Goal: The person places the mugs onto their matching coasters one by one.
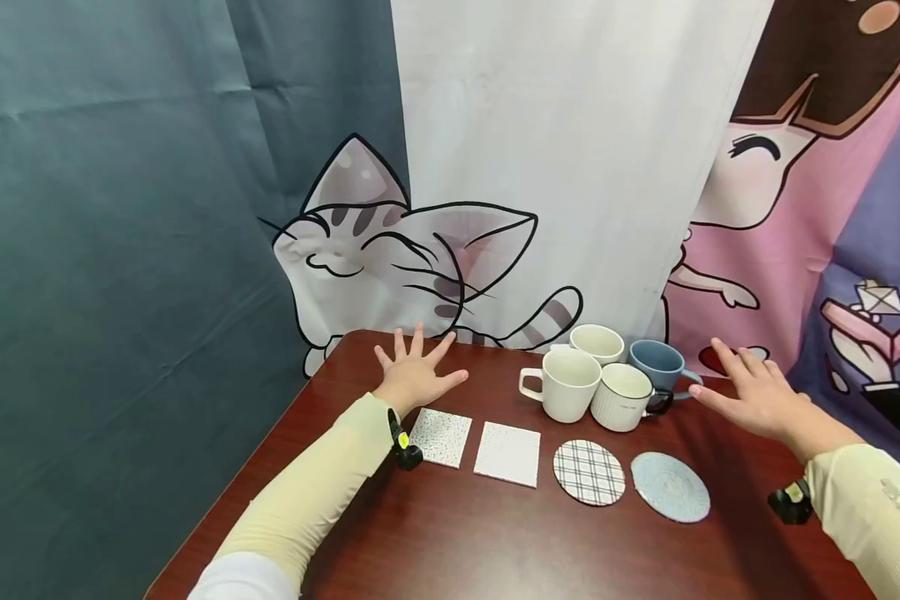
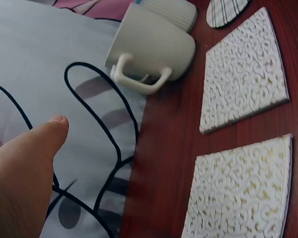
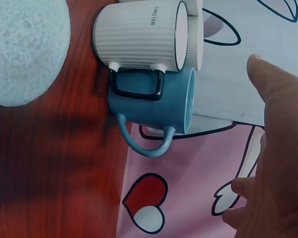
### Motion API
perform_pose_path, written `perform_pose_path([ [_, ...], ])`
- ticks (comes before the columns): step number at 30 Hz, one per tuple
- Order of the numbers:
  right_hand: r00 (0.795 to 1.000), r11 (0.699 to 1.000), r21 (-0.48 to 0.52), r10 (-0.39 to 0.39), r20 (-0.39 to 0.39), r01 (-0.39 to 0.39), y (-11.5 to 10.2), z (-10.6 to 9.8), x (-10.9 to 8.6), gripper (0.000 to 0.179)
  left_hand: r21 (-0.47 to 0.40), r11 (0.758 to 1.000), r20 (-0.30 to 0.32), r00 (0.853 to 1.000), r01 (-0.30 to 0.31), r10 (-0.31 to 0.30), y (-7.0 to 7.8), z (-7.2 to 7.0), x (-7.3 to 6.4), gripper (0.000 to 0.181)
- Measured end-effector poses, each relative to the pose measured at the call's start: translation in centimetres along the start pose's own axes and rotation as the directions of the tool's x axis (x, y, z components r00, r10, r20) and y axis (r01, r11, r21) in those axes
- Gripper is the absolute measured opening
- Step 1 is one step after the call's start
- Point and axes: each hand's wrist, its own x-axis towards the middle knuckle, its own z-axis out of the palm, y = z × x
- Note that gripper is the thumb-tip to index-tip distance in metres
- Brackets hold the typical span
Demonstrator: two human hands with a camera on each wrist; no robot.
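Three pale mugs [image 1: 567, 398] and a blue mug [image 1: 656, 360] stand upright, contents unclear; textured square coasters [image 1: 507, 454] and round coasters [image 1: 589, 472] lie nearby. The left hand [image 1: 412, 379] and right hand [image 1: 763, 398], fingers extended, hold nothing

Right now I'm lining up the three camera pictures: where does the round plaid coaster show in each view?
Head: the round plaid coaster is low, right of centre, between a white square coaster and the pale blue round coaster.
Left wrist: at the top edge, right of centre, cut off.
Right wrist: not in it; the round one at upper left is pale blue.
Shared landmark: the group of mugs.
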Motion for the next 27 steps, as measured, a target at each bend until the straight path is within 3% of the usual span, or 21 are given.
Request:
perform_pose_path([
  [8, 0.987, 0.99, 0.08, -0.106, -0.118, 0.116, 0.6, 0.1, 0.9, 0.094, 0.016, 0.998, -0.034, 0.998, -0.054, 0.055, 2.3, 1.2, 0.3, 0.08],
  [13, 0.987, 0.991, 0.102, -0.071, -0.144, 0.086, 1.1, 0.4, 1.4, 0.088, -0.046, 0.99, -0.067, 0.99, -0.131, 0.128, 4.9, 3.1, -0.1, 0.078],
  [20, 0.989, 0.992, 0.118, -0.025, -0.148, 0.042, 1.3, 1.6, 2.4, 0.082, -0.109, 0.969, -0.092, 0.973, -0.223, 0.213, 8.3, 5.2, -1.6, 0.072],
  [23, 0.987, 0.99, 0.136, -0.014, -0.16, 0.036, 1.5, 2.7, 2.7, 0.078, -0.091, 0.954, -0.108, 0.956, -0.284, 0.274, 9.7, 6.4, -2.4, 0.07],
  [27, 0.983, 0.987, 0.159, 0.004, -0.181, 0.026, 2.0, 4.0, 2.9, 0.073, -0.05, 0.919, -0.131, 0.915, -0.392, 0.383, 11.9, 8.0, -3.6, 0.067],
])
